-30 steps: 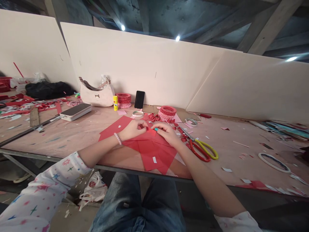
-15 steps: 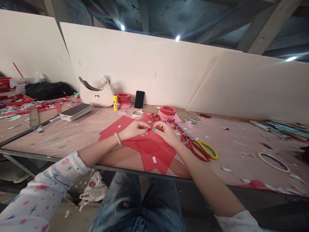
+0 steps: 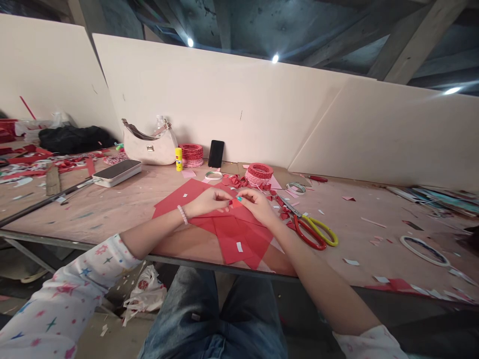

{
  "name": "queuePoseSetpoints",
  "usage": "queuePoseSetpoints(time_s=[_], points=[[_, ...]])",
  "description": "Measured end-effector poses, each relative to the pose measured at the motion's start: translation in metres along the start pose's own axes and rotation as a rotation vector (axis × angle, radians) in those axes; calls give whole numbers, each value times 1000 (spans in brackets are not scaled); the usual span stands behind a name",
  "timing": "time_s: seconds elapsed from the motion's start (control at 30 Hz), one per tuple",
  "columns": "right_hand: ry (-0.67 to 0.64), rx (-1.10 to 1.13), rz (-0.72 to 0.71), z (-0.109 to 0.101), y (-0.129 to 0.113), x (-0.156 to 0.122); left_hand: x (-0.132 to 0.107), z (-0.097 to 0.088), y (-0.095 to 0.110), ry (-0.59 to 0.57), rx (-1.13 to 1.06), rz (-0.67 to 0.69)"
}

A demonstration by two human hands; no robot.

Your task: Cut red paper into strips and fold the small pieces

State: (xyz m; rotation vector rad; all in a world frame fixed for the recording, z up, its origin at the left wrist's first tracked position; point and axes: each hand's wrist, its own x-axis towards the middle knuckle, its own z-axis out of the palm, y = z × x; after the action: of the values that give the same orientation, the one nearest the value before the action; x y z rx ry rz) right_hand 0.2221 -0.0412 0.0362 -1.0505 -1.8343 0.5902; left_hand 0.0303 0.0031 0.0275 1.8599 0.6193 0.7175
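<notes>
Between my fingertips is a small piece of red paper [image 3: 235, 203], pinched from both sides. My left hand [image 3: 210, 200] grips its left edge with thumb and fingers, and my right hand [image 3: 255, 203] has hold of its right side, thumb on top. Both hands hover over several overlapping red paper sheets [image 3: 228, 239] on the table. Small folded red paper pieces [image 3: 235, 181] lie just beyond the hands and down to the right. Scissors [image 3: 312, 230] with one red and one yellow handle rest right of my right wrist.
Behind the hands stands a stack of red and pink paper rings [image 3: 259, 174]. Farther left are another ring stack [image 3: 192, 155], a yellow glue stick [image 3: 178, 159], a handbag [image 3: 149, 144] and an upright phone [image 3: 216, 153]. Tape rolls [image 3: 295, 188] and paper scraps dot the table [image 3: 355, 214].
The small red paper between my fingertips has turned, so a broader, brighter face of it shows. My hands have barely shifted; everything else is in place.
</notes>
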Motion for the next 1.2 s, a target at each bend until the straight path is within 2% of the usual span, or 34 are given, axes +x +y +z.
queuePoseSetpoints(time_s=[0.33,0.47,0.7,0.83,1.03,1.2], points=[[16,3,-2,1,1,0,-5,3,14,-42,-11,14],[12,18,-1,3,-1,0,-6,6,18,24,67,11],[20,-16,73,4,-6,0,-4,9,13,138,225,147],[93,10,103,5,-4,0,-2,12,12,208,266,154],[133,-39,27,7,1,1,0,14,12,236,269,158],[78,0,-28,10,4,1,-1,15,11,253,279,174]])
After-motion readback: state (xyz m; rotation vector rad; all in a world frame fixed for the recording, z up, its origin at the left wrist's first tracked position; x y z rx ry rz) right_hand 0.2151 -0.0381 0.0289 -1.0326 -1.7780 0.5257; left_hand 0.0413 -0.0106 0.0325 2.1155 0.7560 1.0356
